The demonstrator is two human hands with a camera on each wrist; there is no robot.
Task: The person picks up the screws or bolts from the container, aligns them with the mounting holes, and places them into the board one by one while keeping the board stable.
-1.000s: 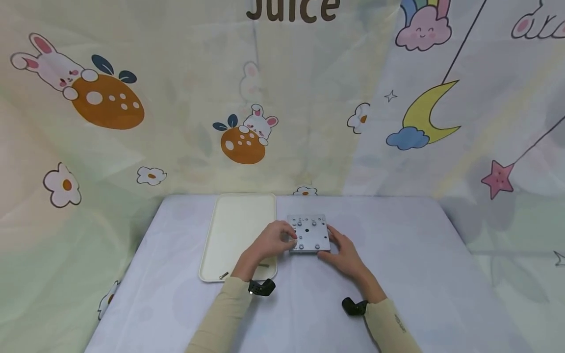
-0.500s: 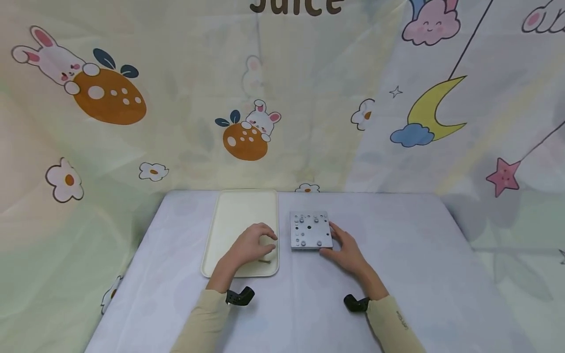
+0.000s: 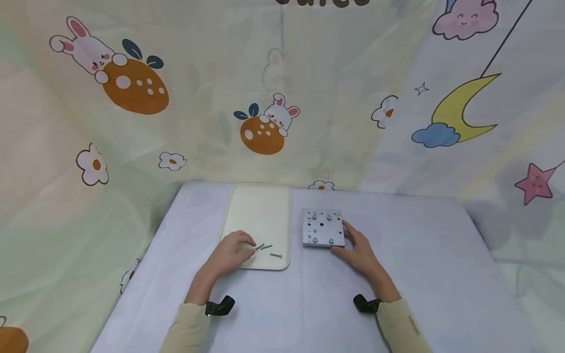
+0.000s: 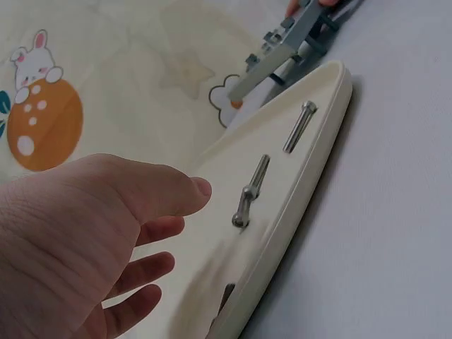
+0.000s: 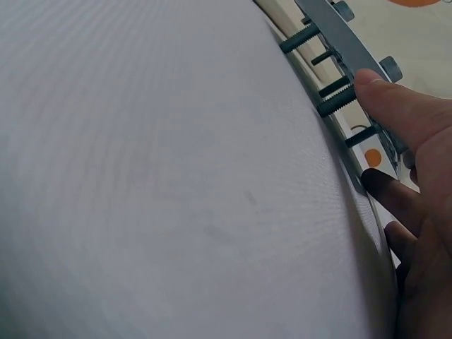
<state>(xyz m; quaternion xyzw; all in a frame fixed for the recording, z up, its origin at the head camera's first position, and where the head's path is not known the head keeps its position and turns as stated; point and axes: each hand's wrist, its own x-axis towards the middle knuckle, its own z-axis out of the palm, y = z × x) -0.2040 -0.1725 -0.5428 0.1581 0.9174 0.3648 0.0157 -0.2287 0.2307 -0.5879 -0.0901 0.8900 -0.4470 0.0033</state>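
In the head view my left hand is over the near left part of a cream tray, thumb and index finger apart beside several metal bolts. Seen from the left wrist, nothing sits between the thumb and fingers, and a pair of crossed bolts lies just past the thumb tip. My right hand holds a square silver metal plate by its near right corner. The right wrist view shows the thumb pressed on the plate's edge, with threaded bolts sticking out below it.
The tray's raised rim runs along the near side of the bolts. White cloth covers the table, and a printed curtain hangs behind it. A dark wrist camera is strapped to the left wrist, another to the right.
My left hand has moved from the plate's left edge, left and back over the tray to the bolts. The right hand stays on the plate; the head view has shifted.
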